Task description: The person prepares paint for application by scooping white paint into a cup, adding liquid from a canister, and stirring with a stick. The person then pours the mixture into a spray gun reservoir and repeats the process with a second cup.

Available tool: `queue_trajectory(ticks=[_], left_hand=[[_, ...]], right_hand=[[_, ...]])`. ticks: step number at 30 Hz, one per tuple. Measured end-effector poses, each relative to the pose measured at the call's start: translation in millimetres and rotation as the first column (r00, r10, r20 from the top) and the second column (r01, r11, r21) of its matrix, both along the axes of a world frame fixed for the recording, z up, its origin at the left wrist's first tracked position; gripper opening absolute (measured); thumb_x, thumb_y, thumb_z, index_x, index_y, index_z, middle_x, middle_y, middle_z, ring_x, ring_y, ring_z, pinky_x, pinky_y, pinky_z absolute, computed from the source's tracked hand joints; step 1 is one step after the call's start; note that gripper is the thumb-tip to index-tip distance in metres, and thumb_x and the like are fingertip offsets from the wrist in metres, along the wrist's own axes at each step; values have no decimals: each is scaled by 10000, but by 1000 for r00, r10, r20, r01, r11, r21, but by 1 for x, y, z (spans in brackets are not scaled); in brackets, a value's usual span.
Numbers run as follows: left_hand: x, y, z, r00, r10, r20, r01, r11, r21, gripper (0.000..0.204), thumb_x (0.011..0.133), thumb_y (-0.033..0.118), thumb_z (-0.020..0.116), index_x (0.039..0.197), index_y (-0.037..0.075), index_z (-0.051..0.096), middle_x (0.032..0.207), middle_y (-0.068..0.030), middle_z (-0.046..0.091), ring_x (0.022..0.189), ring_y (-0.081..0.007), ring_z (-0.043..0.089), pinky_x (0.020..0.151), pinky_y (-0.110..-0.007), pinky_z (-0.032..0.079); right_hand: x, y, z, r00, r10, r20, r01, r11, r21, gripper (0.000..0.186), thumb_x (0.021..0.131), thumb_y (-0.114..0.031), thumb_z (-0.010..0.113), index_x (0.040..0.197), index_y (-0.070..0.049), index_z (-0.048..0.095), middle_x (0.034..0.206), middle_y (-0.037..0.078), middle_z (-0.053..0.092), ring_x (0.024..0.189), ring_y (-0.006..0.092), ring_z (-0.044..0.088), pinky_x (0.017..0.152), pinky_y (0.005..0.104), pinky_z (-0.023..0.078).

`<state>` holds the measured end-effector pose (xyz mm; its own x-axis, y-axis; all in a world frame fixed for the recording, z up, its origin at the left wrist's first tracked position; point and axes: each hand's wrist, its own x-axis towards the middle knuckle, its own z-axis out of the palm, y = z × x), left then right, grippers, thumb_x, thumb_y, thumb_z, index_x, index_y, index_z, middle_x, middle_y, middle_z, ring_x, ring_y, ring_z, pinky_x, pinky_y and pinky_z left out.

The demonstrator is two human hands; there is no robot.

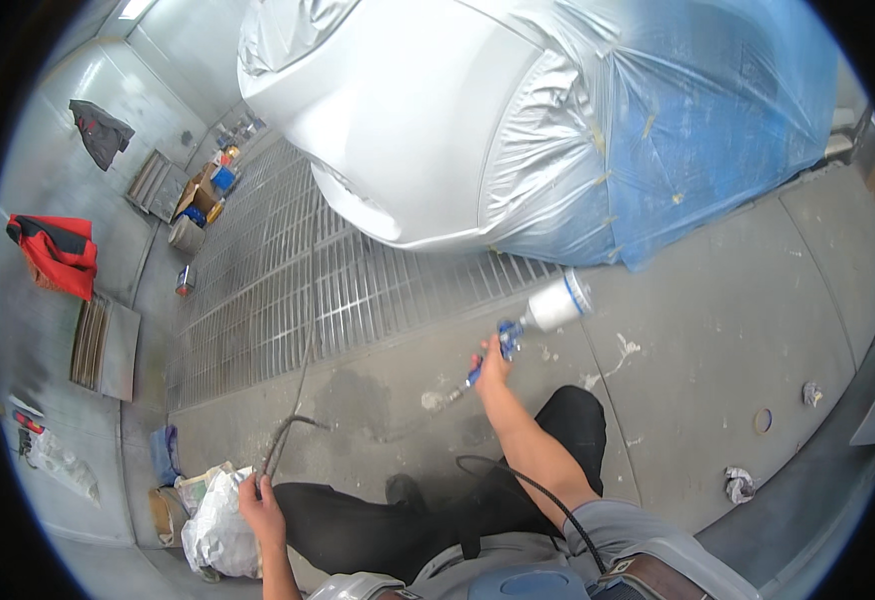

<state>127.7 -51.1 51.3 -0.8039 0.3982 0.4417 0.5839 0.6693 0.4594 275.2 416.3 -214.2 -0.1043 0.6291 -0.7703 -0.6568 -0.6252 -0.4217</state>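
My right hand [495, 368] is closed around the handle of a blue spray gun [508, 338]. A white paint cup [556, 304] is fixed to the gun and tilts toward the upper right. At lower left, the fingers of my left hand [262, 510] close on a dark air hose [280, 443]. A thin stretch of hose runs up from there toward the floor grating. Beyond both hands is a silvery-white car body [408, 115], with wrinkled masking film on its left and blue-tinted plastic sheeting [718, 120] on its right. The gun is apart from the car.
Metal floor grating [258, 290] lies left of and under the car. A crumpled white plastic bag [220, 530] is beside my left hand. Boxes and containers [201, 195] line the left wall, where a red jacket [63, 255] hangs. Crumpled paper [740, 485] and a tape ring [763, 420] lie right.
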Motion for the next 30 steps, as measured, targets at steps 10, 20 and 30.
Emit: queue_trajectory(ticks=[10, 20, 30], left_hand=[[-7, 13, -30, 994, -83, -69, 75, 992, -106, 237, 882, 129, 811, 1051, -8, 717, 889, -169, 603, 827, -376, 603, 757, -469, 474], [-83, 61, -91, 971, -236, -28, 232, 967, -105, 258, 841, 177, 860, 1041, 72, 736, 895, -122, 632, 873, -367, 619, 791, -486, 475], [-144, 3, 45, 886, -348, 307, 408, 899, -158, 321, 807, 244, 895, 1052, 71, 780, 963, -148, 706, 910, -395, 670, 824, -515, 505]], right_hand=[[72, -50, 32, 990, 116, 79, -133, 960, 247, 223, 1007, -253, 768, 1140, -91, 693, 1019, 24, 663, 769, 137, 592, 620, 329, 511], [83, -83, 152, 981, 42, 192, -126, 882, 454, 171, 982, -185, 797, 1043, -99, 661, 767, -25, 582, 575, 115, 538, 522, 291, 411], [33, -144, 409, 721, 202, 662, -682, 377, 627, 259, 1023, -137, 693, 1259, -31, 708, 872, -11, 640, 718, 79, 567, 664, 249, 464]])
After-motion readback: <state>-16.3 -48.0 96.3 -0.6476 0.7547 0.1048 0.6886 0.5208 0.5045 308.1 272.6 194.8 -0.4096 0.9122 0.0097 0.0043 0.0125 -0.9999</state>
